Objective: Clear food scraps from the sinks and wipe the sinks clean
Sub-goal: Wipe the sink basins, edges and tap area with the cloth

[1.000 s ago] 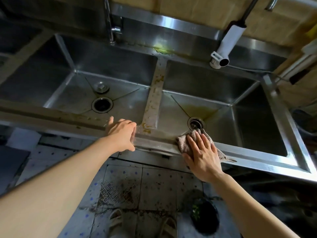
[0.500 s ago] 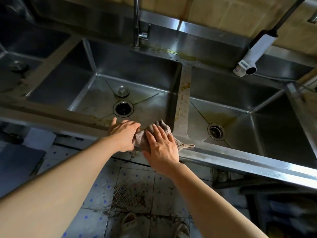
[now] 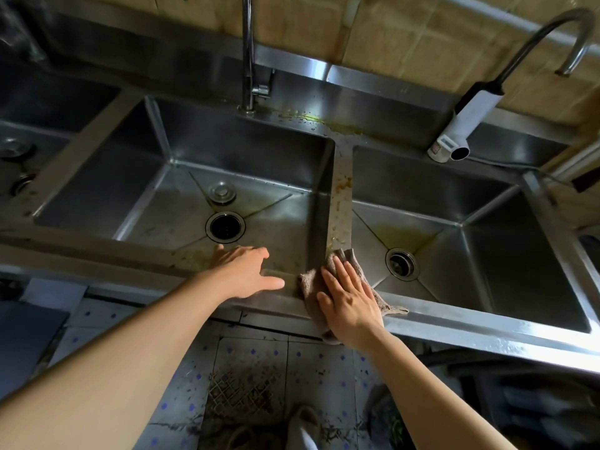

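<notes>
At far left, a third basin shows only partly. Middle sink: open drain with its plug lying just behind. Left hand, fingers spread and straight, rests on the front rim. Right hand presses flat, fingers extended, on a brown cloth at the stained divider's near end. Right sink: yellowish residue around its drain.

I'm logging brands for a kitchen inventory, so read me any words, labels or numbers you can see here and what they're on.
No text can be read.
The white faucet attachment has a pale patch near its nozzle, too blurred to tell whether it is print.
The sinks, taps and wall tiles show no lettering.
</notes>
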Demonstrator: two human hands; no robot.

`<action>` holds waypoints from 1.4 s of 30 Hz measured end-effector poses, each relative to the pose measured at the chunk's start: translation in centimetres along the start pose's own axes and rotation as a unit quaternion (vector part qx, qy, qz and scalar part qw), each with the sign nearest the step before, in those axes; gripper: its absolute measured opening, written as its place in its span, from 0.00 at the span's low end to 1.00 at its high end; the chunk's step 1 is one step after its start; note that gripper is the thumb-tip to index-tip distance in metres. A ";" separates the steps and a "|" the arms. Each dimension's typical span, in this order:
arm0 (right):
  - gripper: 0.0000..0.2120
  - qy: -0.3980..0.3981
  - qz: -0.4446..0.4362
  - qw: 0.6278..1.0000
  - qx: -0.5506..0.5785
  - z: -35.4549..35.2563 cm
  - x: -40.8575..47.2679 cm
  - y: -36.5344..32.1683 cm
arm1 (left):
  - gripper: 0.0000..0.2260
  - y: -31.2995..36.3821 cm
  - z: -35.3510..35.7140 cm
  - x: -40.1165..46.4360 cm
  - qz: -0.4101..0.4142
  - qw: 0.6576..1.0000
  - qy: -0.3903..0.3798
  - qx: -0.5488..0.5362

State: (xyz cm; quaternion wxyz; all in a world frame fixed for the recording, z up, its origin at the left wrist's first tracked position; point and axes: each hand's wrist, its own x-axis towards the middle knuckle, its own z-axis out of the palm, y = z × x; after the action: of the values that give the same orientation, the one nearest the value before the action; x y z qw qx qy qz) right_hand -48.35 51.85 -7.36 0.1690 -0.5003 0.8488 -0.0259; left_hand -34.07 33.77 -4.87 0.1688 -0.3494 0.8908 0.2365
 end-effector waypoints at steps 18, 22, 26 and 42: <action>0.30 0.014 -0.034 0.999 -0.010 -4.0 19.3 7.2 | 0.40 7.6 -3.6 13.1 -0.029 0.996 0.041 -0.077; 0.29 0.016 -0.041 0.999 -0.018 -6.0 24.6 8.2 | 0.42 8.6 -4.5 16.4 -0.042 0.996 0.069 -0.033; 0.28 0.024 -0.036 0.999 -0.033 -7.4 28.8 8.7 | 0.43 9.3 -4.9 18.7 -0.048 0.996 0.070 -0.009; 0.24 0.067 -0.023 0.994 0.081 -7.2 31.4 8.8 | 0.41 10.2 -6.1 24.0 -0.050 0.993 0.102 -0.039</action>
State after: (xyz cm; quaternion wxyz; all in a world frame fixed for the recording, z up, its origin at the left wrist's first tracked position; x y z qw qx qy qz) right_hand -71.87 28.34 -10.67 0.1514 -0.5016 0.8414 -0.1322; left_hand -58.83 24.03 -7.89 0.0746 -0.4225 0.8748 0.2251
